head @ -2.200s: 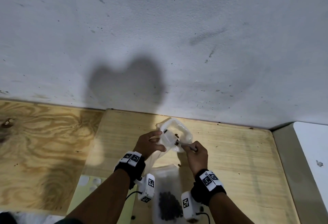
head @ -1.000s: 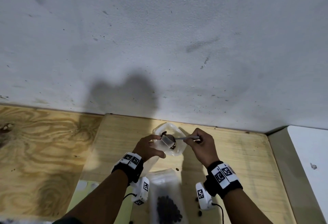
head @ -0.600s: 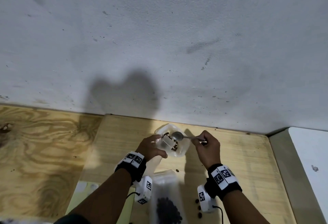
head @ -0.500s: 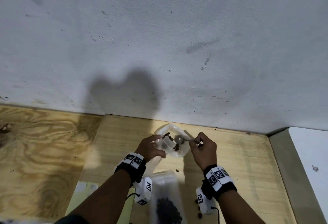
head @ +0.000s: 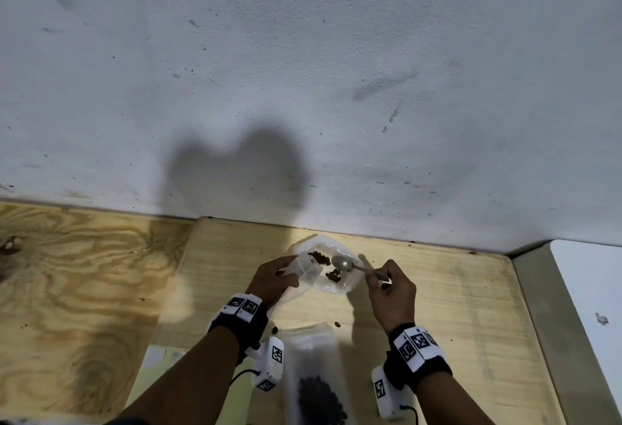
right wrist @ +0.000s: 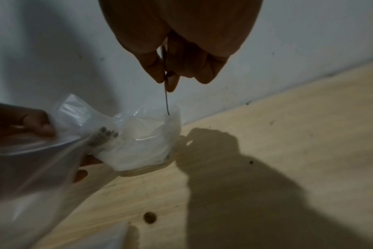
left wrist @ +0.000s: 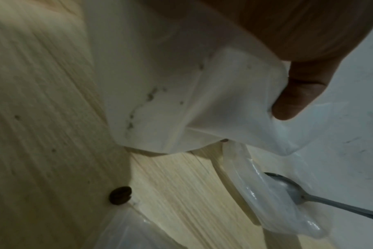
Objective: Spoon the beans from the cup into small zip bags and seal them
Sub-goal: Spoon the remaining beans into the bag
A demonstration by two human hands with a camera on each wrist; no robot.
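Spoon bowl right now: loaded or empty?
Empty: the spoon bowl shows bare metal over the cup; the beans lie below it.

It looks like a simple workshop or storage corner: rough plywood boards [head: 84, 290] serve as a bench, they meet a bare, stained white wall [head: 303, 71], and no furniture stands near this wall.

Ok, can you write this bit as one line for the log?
left hand: holds small clear zip bag | right hand: pinches thin metal spoon | spoon in translucent plastic cup | beans: few left
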